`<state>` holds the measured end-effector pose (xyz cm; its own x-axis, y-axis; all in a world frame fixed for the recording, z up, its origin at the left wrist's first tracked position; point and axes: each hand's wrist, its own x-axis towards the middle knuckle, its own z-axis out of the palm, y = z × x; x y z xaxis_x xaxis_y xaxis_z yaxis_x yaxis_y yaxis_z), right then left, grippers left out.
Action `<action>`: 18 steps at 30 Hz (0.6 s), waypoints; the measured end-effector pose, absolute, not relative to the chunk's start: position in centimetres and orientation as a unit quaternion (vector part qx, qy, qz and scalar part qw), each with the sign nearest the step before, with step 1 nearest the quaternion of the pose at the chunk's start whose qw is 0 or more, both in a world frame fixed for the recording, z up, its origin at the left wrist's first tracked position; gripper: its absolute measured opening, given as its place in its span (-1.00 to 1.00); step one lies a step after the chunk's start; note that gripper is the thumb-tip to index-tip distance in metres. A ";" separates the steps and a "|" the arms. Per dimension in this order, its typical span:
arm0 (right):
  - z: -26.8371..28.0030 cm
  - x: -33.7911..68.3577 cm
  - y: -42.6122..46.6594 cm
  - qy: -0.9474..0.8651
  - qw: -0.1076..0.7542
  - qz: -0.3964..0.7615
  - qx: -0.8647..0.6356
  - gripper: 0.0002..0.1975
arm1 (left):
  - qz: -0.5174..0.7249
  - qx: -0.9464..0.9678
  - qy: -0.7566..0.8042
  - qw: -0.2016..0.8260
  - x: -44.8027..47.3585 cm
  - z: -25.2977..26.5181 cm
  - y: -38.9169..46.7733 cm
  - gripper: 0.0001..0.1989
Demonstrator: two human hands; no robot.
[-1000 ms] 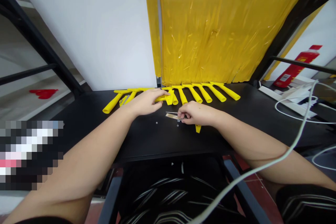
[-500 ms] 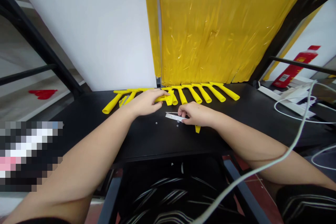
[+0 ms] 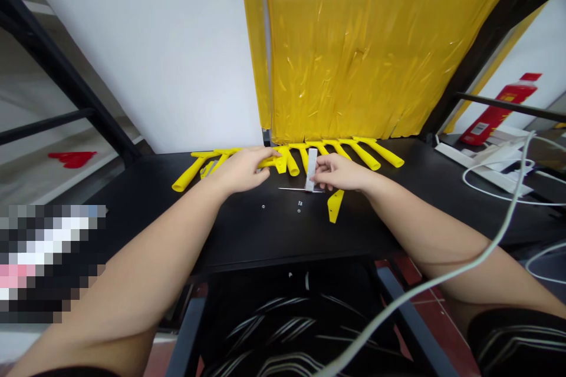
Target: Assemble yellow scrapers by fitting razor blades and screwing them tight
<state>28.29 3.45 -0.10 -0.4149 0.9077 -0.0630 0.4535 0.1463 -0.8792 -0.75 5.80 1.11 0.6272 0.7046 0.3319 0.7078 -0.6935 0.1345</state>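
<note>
My left hand (image 3: 245, 171) is closed on a yellow plastic handle (image 3: 280, 164), its flat end sticking out past the fingers. In my right hand (image 3: 340, 172), a flat silver-grey metal strip (image 3: 311, 168) is pinched by its lower part and stands nearly upright. Under the strip, a thin metal rod (image 3: 289, 189) lies on the black tabletop (image 3: 247, 235). A loose flat yellow plate (image 3: 335, 207) with small holes rests just in front of my right hand. Tiny metal parts, perhaps screws (image 3: 299, 203) and nuts (image 3: 263, 207), are scattered nearer to me.
Several yellow handles (image 3: 367, 156) line the back edge of the table, below a yellow plastic curtain (image 3: 354, 53) and a white panel (image 3: 168, 53). At right are a red bottle (image 3: 499, 109) and white cables (image 3: 499, 230), one crossing over my right forearm. Black frame posts (image 3: 110, 123) flank the table.
The metal strip, earlier low over the tabletop, has been raised and turned upright by my right hand, which moved away from me. The loose yellow plate is now uncovered. My left hand has barely moved.
</note>
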 end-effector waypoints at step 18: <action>-1.6 27.9 4.4 -0.666 0.409 0.514 -0.354 -0.72 | -0.151 -0.916 -0.372 0.008 0.7 1.0 4.4 -0.53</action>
